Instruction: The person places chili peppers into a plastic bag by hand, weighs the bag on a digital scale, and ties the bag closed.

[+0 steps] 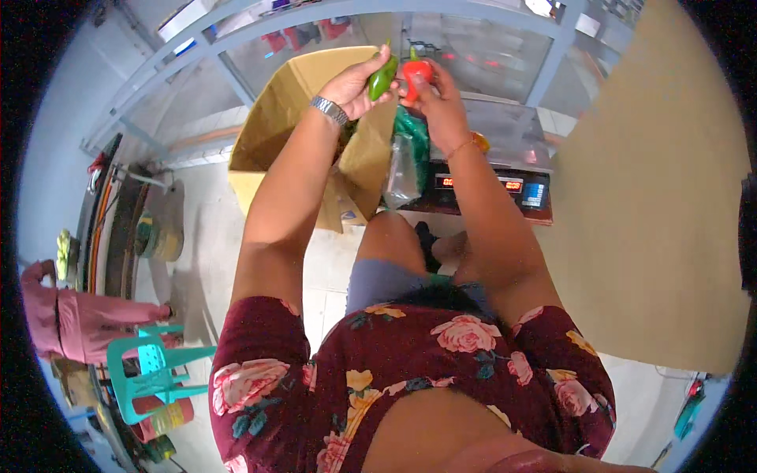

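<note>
My left hand point(361, 83) holds a green pepper point(383, 78), stem up, over the right part of an open cardboard box point(260, 106). Close beside it, my right hand point(436, 97) grips a red pepper point(417, 74) by its side, its green stem also up. Below my right forearm is a digital scale point(491, 186) with lit red figures and a metal platform point(502, 127). An orange-yellow item point(481, 142), perhaps another pepper, lies partly hidden behind my right wrist. Between box and scale are a green plastic bag point(414, 133) and a clear plastic bag point(403, 177).
A large tan board or panel point(644, 224) stands at the right. Ahead runs a blue-grey metal frame point(384, 26) with panes. At the left are a turquoise plastic chair point(133, 372), a person in pink point(89, 319), and a tub point(168, 242) on the tiled floor.
</note>
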`<state>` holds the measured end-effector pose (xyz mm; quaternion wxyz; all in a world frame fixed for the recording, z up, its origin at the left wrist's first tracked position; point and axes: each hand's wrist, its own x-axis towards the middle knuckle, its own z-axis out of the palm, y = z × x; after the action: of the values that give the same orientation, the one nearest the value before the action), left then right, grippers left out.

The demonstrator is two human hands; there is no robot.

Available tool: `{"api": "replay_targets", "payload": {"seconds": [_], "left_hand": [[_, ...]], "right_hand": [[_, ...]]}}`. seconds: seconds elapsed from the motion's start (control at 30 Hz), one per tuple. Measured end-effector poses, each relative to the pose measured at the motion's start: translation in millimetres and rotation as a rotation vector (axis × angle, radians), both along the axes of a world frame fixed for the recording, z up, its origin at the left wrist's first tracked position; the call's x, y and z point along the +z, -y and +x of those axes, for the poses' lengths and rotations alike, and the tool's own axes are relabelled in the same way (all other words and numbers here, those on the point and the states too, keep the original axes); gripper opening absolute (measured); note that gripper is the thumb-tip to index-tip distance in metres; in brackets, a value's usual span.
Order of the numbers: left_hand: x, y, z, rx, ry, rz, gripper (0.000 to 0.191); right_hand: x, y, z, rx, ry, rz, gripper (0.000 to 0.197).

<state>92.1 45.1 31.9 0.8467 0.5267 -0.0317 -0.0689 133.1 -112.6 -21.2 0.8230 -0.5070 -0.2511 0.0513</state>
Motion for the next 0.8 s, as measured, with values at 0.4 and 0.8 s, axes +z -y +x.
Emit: {"api": "replay_targets", "payload": {"seconds": [0.4, 0.8], "left_hand": [[-76, 82, 67, 0.206, -0.185, 0.515, 0.027], [-116, 101, 50, 0.319, -0.271, 0.568, 0.055]], "right_hand": [[-126, 177, 121, -0.604, 0.054, -1.260, 0.054], [-100, 145, 93, -0.198, 0.054, -0.565, 0.045]]}}
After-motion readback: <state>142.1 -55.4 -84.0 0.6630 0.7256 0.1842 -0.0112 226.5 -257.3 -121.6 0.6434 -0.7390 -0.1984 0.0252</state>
